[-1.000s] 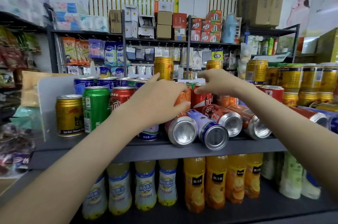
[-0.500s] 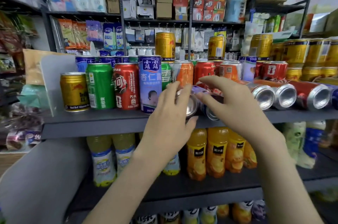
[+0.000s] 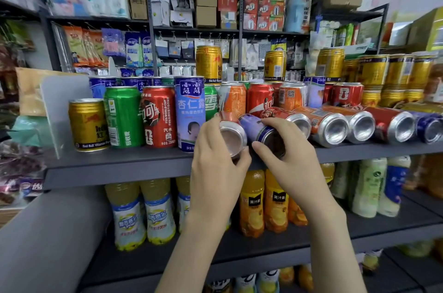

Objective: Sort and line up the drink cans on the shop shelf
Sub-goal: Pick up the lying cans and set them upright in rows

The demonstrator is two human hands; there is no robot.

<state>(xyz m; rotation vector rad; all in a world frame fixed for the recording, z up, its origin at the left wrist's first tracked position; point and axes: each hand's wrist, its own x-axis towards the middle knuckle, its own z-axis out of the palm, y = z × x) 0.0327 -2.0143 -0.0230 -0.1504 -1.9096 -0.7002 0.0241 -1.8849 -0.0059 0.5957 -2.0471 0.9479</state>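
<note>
At least seven lying cans point(image 3: 334, 129); two hands point(image 3: 217, 173).

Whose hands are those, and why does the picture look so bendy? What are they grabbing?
No robot here. A person wears a camera on their head, so you see their own two hands from above. Its wide lens bends the edges. In front is a grey shop shelf with drink cans: some stand upright, like the green can, and a row of cans lies sideways on the right. The left hand grips an orange-red can lying down, and the right hand grips a blue can lying beside it.
</note>
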